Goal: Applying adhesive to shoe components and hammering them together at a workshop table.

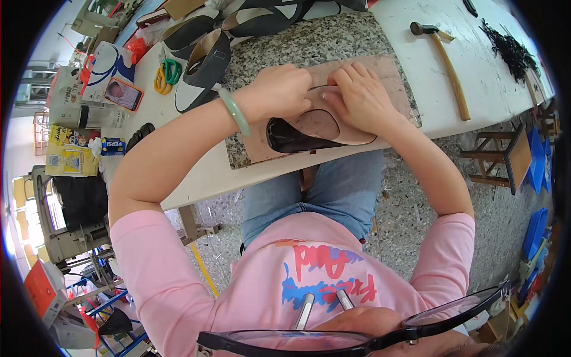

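Currently, the left hand (284,92) curls tightly, the right hand (358,98) loosely, at the curved, glossy black-and-beige shoe upper (291,138) bodyward of both; any grip is hidden. Uneven finger pressure could crease it.

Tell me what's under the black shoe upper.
A pinkish-brown board shows through the opening of the black shoe upper and around it, lying on a speckled stone slab. The upper covers what's directly beneath; the right hand hides more.
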`<state>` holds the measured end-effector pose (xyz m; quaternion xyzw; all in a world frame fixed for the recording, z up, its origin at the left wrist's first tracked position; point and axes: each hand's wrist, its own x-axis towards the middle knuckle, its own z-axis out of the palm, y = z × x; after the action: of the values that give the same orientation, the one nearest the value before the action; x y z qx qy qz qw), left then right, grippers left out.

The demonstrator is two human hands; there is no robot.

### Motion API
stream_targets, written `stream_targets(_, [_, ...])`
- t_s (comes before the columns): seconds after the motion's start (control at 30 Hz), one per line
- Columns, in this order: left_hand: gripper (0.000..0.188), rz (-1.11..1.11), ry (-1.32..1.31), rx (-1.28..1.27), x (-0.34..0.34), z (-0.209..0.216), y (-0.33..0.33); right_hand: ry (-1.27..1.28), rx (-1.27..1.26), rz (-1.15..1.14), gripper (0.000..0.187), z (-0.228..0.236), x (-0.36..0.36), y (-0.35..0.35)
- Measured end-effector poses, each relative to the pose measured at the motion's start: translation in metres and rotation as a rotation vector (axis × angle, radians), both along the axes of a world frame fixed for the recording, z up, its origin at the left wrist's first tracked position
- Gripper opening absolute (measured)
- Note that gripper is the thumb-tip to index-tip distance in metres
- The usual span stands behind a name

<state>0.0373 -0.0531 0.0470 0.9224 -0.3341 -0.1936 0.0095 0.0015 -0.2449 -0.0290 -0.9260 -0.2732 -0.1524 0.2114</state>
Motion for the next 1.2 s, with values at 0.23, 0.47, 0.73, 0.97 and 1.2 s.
stream_targets(0.23, [0.03, -0.2, -0.083, -0.238, 0.017, -0.017, 0.02, -0.216, 0.015, 0.372, 0.029, 0.003, 0.002, -0.025])
stream_targets(0.47, [0.031, 0.021, 0.455, -0.011, 0.038, 0.005, 0.014, 0.06, -0.02, 0.486, 0.039, 0.006, -0.004, -0.019])
stream_targets(0.73, [0.026, -0.057, 0.1, -0.23, 0.012, -0.008, 0.027, 0.088, -0.055, 0.566, 0.034, 0.016, 0.013, 0.003])
stream_targets(0.97, [0.023, -0.058, 0.111, -0.314, 0.018, -0.009, 0.036, -0.047, -0.049, 0.527, 0.029, 0.003, 0.003, 0.023])
stream_targets(1.2, [0.025, 0.443, 0.554, -0.538, 0.03, -0.017, 0.062, -0.02, 0.03, 0.707, 0.028, 0.002, 0.018, 0.037])
